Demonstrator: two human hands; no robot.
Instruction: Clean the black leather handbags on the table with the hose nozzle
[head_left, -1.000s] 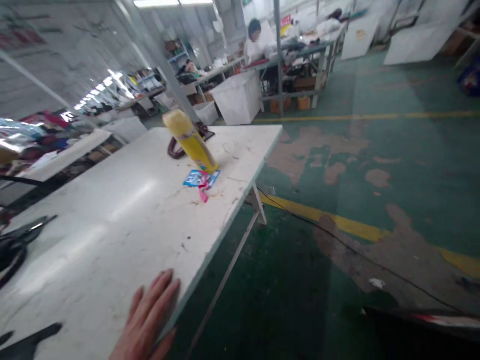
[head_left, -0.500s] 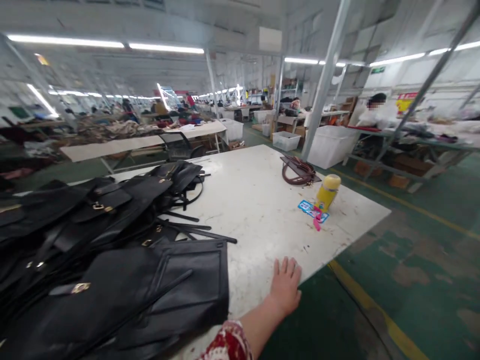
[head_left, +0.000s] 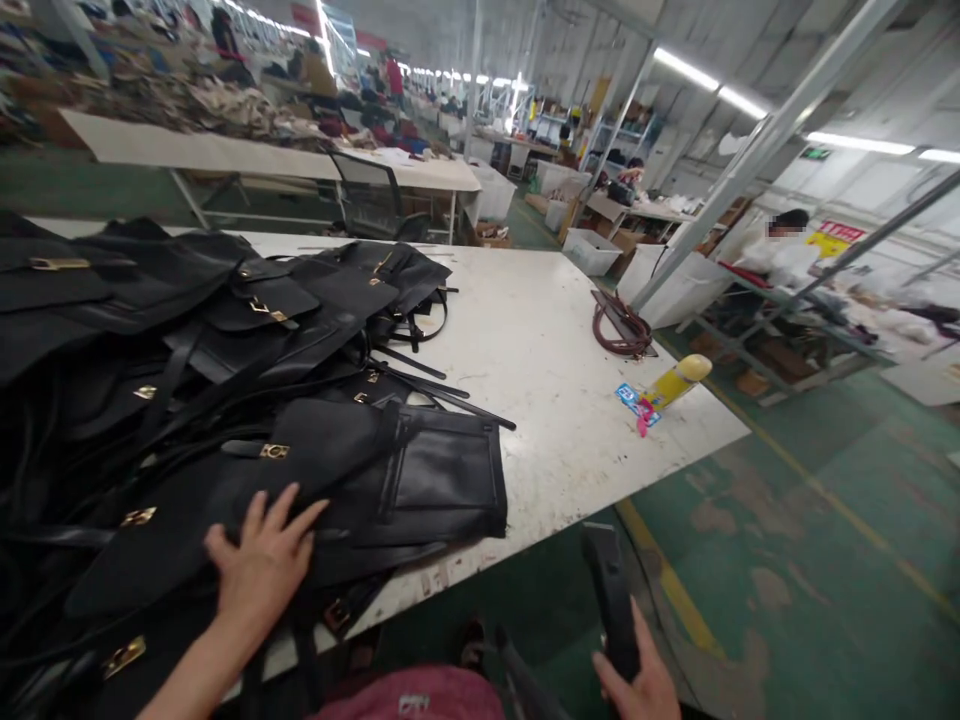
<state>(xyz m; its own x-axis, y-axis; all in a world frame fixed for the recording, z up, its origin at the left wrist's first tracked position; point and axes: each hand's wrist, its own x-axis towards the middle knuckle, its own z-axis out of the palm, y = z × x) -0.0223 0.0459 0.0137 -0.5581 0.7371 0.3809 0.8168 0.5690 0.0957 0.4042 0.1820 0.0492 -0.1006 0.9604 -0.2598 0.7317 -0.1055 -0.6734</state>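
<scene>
My left hand [head_left: 266, 560] lies palm down with fingers spread on a black bag [head_left: 352, 450] at the near end of the pile. This bag has a gold clasp and a flat panel towards the right. My right hand [head_left: 641, 665] is closed around a black handheld tool [head_left: 615, 590] with a flat metallic end, raised off the table's near edge over the floor. The tool looks like a clipper, but its exact kind is unclear. Several more black bags [head_left: 187, 270] with straps and gold fittings overlap on the left half of the white table [head_left: 525, 330].
A yellow bottle [head_left: 679, 378] stands near the table's right corner beside a blue card with a pink item [head_left: 637, 407]. Brown straps [head_left: 622, 325] lie coiled farther back. A mesh chair [head_left: 371, 195] stands behind the table. A person [head_left: 784, 240] is at another table on the right.
The view has tilted down. Earlier one hand rested at the table's right edge; now my left hand is on the bag and my right hand with the black tool has come into view.
</scene>
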